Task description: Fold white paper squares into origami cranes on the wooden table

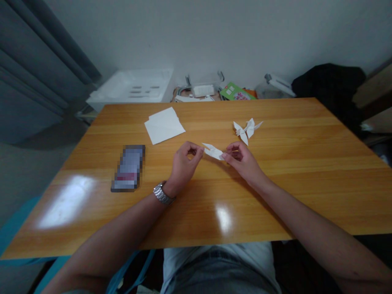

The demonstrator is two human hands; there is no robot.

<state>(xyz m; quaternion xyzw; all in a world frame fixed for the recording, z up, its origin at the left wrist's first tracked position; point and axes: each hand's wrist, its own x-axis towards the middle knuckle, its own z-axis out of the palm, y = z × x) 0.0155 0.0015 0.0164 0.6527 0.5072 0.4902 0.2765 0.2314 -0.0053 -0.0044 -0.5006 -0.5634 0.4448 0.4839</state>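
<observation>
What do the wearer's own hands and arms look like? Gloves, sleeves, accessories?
Left hand and right hand: no gloves. Left forearm and right forearm: no sleeves. Silver link band just behind the left hand, likely a watch's.

The folded paper (pixel 214 152) between the left hand (pixel 184 162) and the right hand (pixel 245 164) is white; the sheets (pixel 165 126) beyond the left hand are also white. Under both hands, the desk (pixel 306 163) is orange-brown with striped wood grain.
</observation>
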